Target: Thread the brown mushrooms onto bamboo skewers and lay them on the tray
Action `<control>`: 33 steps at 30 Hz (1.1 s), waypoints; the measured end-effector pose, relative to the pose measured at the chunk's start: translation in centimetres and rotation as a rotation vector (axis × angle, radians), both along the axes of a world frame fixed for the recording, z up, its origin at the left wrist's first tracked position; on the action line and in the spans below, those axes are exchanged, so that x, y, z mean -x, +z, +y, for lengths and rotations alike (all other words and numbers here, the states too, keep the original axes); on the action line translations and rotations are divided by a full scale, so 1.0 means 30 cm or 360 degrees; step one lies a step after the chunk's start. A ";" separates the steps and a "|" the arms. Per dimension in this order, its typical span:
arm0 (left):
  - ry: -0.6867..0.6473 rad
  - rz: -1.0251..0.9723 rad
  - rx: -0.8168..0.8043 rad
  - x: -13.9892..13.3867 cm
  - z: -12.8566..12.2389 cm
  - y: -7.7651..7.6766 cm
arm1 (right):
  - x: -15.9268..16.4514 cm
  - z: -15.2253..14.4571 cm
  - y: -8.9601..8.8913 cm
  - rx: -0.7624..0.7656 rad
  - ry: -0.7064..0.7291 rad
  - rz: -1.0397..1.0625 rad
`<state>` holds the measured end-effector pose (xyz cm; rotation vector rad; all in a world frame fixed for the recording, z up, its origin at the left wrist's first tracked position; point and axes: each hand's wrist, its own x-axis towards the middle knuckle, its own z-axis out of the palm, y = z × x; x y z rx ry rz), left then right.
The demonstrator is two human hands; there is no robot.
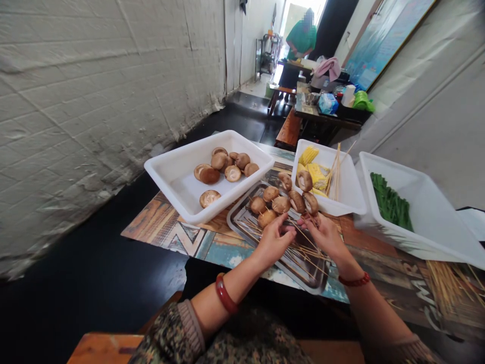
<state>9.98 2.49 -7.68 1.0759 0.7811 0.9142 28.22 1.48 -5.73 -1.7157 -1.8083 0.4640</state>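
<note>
My right hand (pixel 326 236) is closed on a mushroom skewer, with brown mushroom caps (pixel 310 203) standing above the fingers. Just left of it, my left hand (pixel 275 240) is over the metal tray (pixel 237 215), thumb and forefinger apart, with nothing visible between them. More skewered mushrooms (pixel 267 218) rest at the tray's far end. Bare bamboo sticks (pixel 301 253) lie loose in the tray under both hands. Beyond the left hand, a white tub (pixel 172 174) contains several loose mushrooms (pixel 219 161), some showing their pale undersides.
A smaller white tub (pixel 350 194) holds corn pieces (pixel 317 174) and upright sticks. Right of it, another tub (pixel 435 202) has cut green vegetables (pixel 392 199). Loose sticks (pixel 447 285) lie at the table's right. A person in green (pixel 302 38) stands far back by a cluttered table.
</note>
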 end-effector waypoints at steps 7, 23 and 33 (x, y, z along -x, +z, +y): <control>0.0064 0.0030 -0.0026 0.006 0.008 -0.007 | 0.005 -0.013 0.011 -0.0180 0.0015 -0.0454; 0.0116 -0.0467 0.0267 0.037 -0.001 0.087 | 0.012 -0.057 0.027 -0.0472 -0.0002 -0.0973; 0.0001 -0.0506 0.0286 0.021 -0.007 0.106 | -0.006 -0.091 0.051 -0.0446 0.0116 -0.0772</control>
